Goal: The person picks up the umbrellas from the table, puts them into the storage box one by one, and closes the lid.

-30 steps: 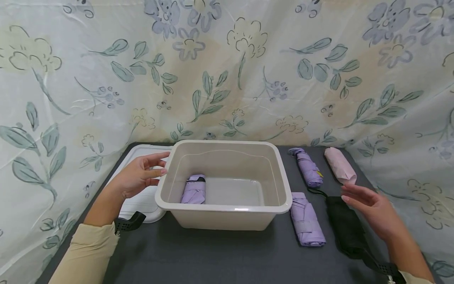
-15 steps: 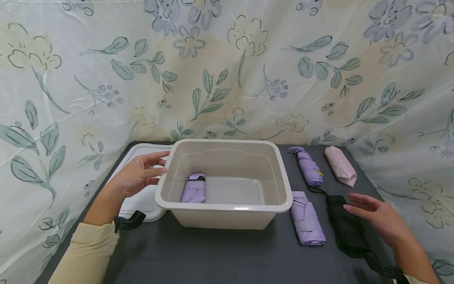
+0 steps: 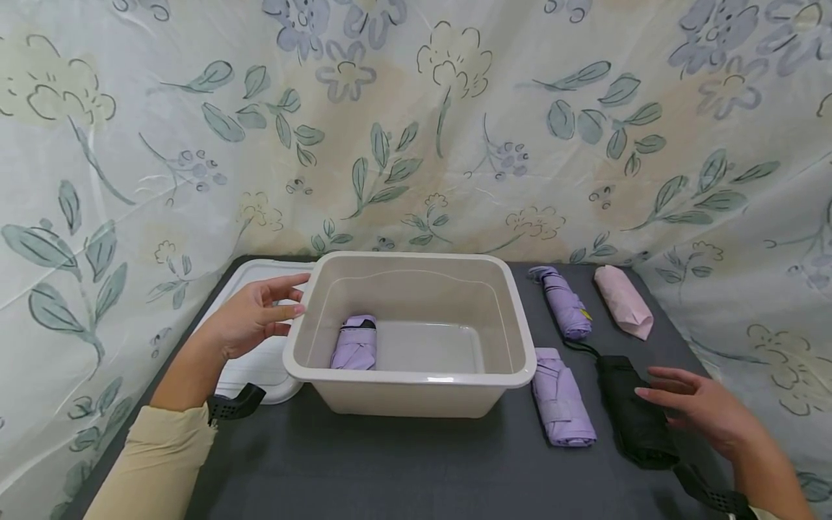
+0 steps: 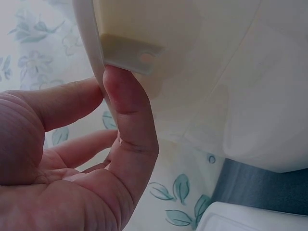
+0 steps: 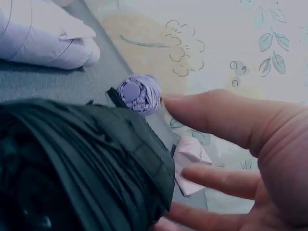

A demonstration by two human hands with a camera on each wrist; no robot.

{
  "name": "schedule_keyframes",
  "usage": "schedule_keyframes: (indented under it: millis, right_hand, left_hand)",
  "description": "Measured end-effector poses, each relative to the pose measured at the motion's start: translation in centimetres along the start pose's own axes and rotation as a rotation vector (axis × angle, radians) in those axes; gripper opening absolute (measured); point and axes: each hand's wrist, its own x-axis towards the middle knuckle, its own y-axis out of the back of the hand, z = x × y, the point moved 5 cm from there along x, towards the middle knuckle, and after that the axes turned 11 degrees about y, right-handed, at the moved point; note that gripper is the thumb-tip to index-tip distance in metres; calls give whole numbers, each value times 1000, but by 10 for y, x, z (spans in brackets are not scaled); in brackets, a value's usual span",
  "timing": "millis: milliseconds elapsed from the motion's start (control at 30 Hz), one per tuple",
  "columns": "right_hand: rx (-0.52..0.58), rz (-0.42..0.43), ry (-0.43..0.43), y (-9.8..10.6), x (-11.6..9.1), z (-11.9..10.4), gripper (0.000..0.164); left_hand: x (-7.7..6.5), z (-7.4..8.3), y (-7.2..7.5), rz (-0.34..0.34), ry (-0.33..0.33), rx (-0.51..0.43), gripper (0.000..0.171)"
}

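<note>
At the left end of the cream plastic bin [image 3: 409, 399], my left hand [image 3: 250, 318] grips the rim, pinching it between fingers and thumb [image 4: 130, 101]. Inside the bin lies a folded purple umbrella [image 3: 354, 345]. My right hand [image 3: 705, 412] hovers at the right side of a folded black umbrella [image 3: 633, 415], fingers spread and relaxed. In the right wrist view the black umbrella [image 5: 96, 159] fills the near left, and no fingers wrap round it; whether a fingertip touches it I cannot tell.
Right of the bin lie two more purple folded umbrellas, one near [image 3: 562, 401] and one far [image 3: 564, 305]. A pink folded umbrella [image 3: 624, 302] rests at the back right. The white lid [image 3: 253, 375] lies partly under the bin's left side. Floral cloth [image 3: 416, 130] hangs behind the grey table [image 3: 390, 462].
My right hand has moved from the far end of the black umbrella towards its near end, to the right and closer to me. The left hand stays on the bin's rim.
</note>
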Motion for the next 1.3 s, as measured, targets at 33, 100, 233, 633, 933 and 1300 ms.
schedule_keyframes:
  millis: [33,100,233,633,933,1300]
  right_hand:
    - [9,-16,-10,0,0,1,90]
    - [15,-31,-29,-1,0,2,90]
    - [7,-59,-69,-3,1,3,91]
    - [-72,-103,-147,-13,6,6,107]
    - [-134,-103,-121,-19,6,2,109]
    - [-165,-64,-121,-22,13,-13,111]
  left_hand:
    - [0,0,0,0,-1,1,72]
    - [0,0,0,-4,-7,3,72]
    - [0,1,-2,-13,-11,-2,72]
    - [0,-2,-5,-14,2,-24,72]
    - [0,-2,-5,-51,-31,-49,70]
    - [0,0,-2,-48,-30,-71,70]
